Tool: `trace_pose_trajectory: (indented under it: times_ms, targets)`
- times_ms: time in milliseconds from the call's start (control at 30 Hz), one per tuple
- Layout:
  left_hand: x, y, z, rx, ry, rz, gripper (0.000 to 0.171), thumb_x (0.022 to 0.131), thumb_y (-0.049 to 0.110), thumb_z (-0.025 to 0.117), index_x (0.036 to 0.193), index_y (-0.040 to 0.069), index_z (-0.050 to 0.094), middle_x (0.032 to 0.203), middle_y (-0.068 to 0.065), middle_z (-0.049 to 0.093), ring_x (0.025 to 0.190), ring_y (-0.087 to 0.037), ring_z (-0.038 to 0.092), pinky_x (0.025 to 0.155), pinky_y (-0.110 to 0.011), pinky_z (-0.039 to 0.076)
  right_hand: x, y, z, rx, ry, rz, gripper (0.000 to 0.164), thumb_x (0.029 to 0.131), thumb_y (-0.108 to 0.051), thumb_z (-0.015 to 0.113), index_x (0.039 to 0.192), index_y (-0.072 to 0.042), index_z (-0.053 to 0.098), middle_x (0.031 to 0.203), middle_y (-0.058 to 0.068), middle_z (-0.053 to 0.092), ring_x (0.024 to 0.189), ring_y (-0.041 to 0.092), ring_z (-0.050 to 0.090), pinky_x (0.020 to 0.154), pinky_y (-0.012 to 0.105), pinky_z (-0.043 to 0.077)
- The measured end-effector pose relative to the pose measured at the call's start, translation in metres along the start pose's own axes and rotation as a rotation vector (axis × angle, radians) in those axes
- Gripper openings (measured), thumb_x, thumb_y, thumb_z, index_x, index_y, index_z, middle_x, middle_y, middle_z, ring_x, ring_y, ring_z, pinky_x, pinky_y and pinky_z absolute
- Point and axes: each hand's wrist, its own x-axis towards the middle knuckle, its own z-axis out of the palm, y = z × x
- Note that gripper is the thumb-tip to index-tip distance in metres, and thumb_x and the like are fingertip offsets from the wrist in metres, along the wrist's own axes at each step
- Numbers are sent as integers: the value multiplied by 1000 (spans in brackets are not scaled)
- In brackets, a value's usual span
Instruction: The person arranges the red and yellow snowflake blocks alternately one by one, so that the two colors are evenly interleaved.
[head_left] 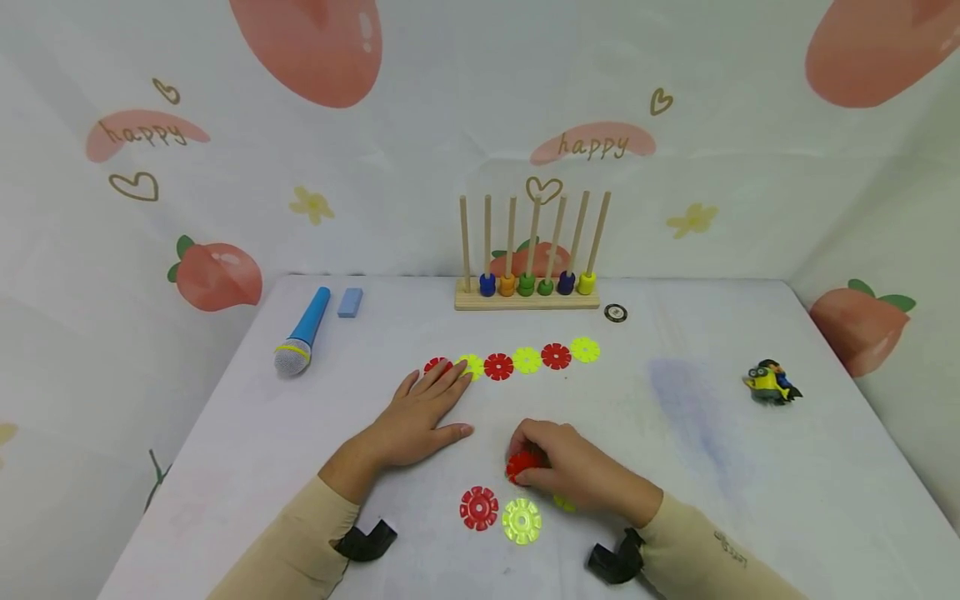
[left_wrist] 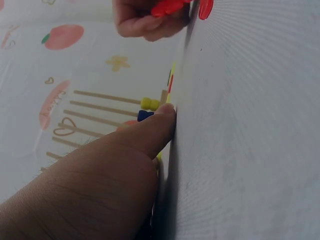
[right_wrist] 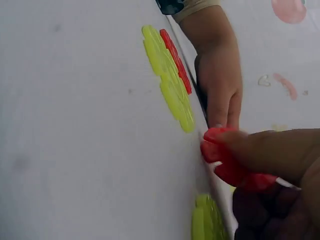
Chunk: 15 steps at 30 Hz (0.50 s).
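Pinched in the right hand (head_left: 577, 465), one red disc (head_left: 521, 467) is just beyond a loose yellow disc (head_left: 522, 533) on the white table (head_left: 405, 329) — the left hand (head_left: 416, 427), fingers straight, lies over the left end of a disc row (head_left: 498, 360)

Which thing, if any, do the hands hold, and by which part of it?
The right hand pinches a red notched disc by its rim; the left hand holds nothing.

The backdrop (head_left: 450, 125) reads "happy" on its left pink patch (head_left: 147, 133) and right pink patch (head_left: 593, 143); the right sleeve (head_left: 686, 537) bears illegible marking (head_left: 730, 549).
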Motion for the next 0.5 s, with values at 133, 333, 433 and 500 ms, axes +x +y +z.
trace_pose_trajectory:
  times_ms: [133, 333, 433, 500]
  targets:
    - [0, 0, 0, 16, -8, -3, 81, 89, 68, 40, 154, 25, 18, 159, 6, 9, 144, -20, 1, 110, -55, 0, -2, 4, -16, 138, 104, 29, 19, 88, -28, 71, 106, -26, 64, 95, -12, 64, 80, 14, 59, 69, 30, 53]
    - [1, 0, -2, 7, -20, -6, 81, 89, 68, 40, 154, 26, 17, 159, 8, 7, 144, -20, 0, 110, -55, -1, -6, 38, -57, 255, 371, 169, 27, 91, -20, 67, 118, -21, 61, 97, 5, 61, 74, 25, 62, 64, 37, 54]
    - [0, 0, -2, 10, -20, -6, 81, 89, 68, 41, 154, 26, 18, 159, 7, 7, 144, -20, 0, 110, -55, -1, -11, 64, -77, 251, 510, 232, 30, 93, -19, 66, 121, -15, 57, 96, 12, 57, 75, 27, 63, 63, 34, 54]
    - [1, 0, -2, 12, -22, -9, 81, 89, 68, 41, 154, 26, 18, 159, 7, 8, 144, -20, 0, 110, -55, -1, -15, 79, -87, 209, 602, 279, 31, 93, -19, 65, 122, -12, 54, 99, 13, 56, 79, 26, 62, 63, 30, 54]
